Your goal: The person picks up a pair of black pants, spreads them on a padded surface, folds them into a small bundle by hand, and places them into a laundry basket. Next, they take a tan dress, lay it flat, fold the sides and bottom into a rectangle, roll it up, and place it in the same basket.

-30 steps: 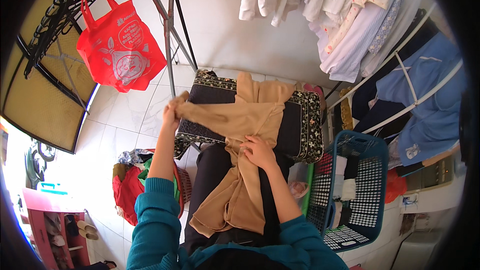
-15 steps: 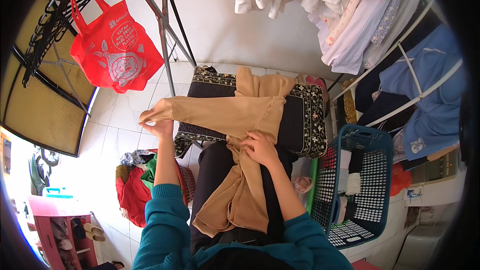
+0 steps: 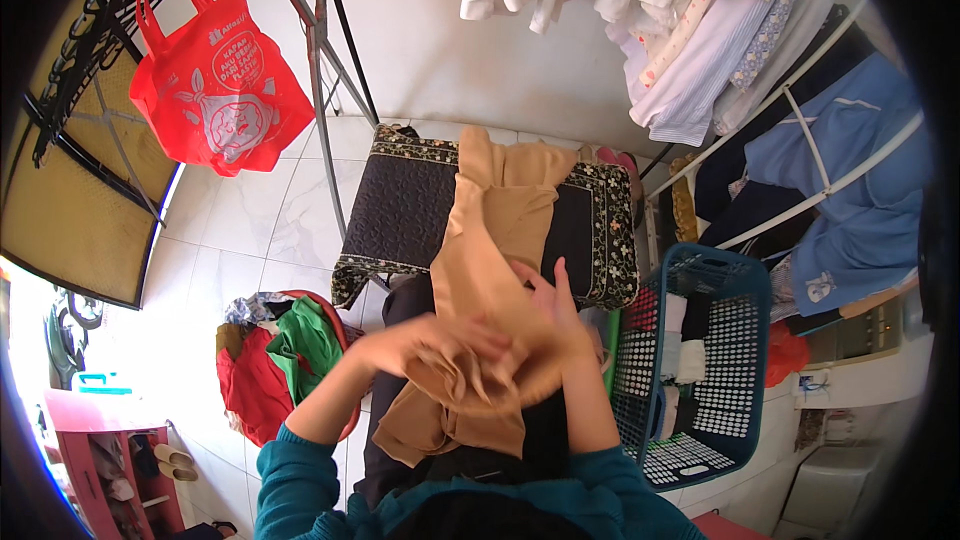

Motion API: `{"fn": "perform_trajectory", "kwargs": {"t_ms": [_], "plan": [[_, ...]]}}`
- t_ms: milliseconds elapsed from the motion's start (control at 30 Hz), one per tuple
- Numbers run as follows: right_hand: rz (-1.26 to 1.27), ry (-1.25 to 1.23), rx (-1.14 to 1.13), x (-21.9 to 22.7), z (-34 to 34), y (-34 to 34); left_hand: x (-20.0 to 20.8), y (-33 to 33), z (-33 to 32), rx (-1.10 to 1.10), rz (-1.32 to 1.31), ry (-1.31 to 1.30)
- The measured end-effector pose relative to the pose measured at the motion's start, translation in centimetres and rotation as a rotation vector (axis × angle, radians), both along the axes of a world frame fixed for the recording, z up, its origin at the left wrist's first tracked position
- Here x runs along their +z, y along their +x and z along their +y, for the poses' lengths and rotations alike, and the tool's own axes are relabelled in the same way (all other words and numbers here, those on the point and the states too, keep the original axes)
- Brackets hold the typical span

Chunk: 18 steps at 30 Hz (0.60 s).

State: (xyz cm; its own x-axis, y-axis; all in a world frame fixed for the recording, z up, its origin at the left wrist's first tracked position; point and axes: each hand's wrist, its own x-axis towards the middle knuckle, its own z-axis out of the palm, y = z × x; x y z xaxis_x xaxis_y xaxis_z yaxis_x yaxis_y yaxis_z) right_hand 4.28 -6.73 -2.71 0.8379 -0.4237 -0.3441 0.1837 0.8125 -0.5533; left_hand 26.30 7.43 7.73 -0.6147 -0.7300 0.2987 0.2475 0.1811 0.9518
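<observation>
A tan garment (image 3: 500, 230) with a long sleeve lies over the padded bench and down across my lap. The sleeve is folded towards me, and its loose end bunches over my thighs. My left hand (image 3: 435, 345), smeared by motion, is closed on the bunched cloth near the sleeve's end. On the garment's right side, my right hand (image 3: 552, 305) has its fingers stretched apart. Part of that hand is hidden behind the cloth.
The black quilted bench (image 3: 405, 190) has floral borders. A teal basket (image 3: 745, 340) with folded clothes stands right; a red basin of clothes (image 3: 265, 375) sits left. A red bag (image 3: 225, 90) hangs from the metal rack (image 3: 318, 70). Shirts (image 3: 690, 60) hang at the back right.
My left hand has swept from the far left down towards my lap, bringing the stretched sleeve with it. My right hand has shifted slightly right and spread its fingers.
</observation>
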Motion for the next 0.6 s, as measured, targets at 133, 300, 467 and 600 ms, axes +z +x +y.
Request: {"fn": "perform_trajectory", "kwargs": {"t_ms": [133, 300, 467, 600], "plan": [[0.169, -0.112, 0.067, 1.5, 5.9, -2.2, -4.8, -3.5, 4.5, -0.093, -0.472, -0.006], [0.553, -0.607, -0.007, 1.0, 11.7, -4.2, -5.4, -4.2, 9.0, -0.073, -0.767, 0.003], [0.745, -1.427, 0.027, 2.7, 15.8, -4.4, -5.7, -2.3, 11.7, 0.054, -0.392, 0.345], [0.566, -1.765, 0.245, 3.0, 18.8, -5.7, -7.1, -2.1, 14.1, 0.873, -0.692, 0.180]]}}
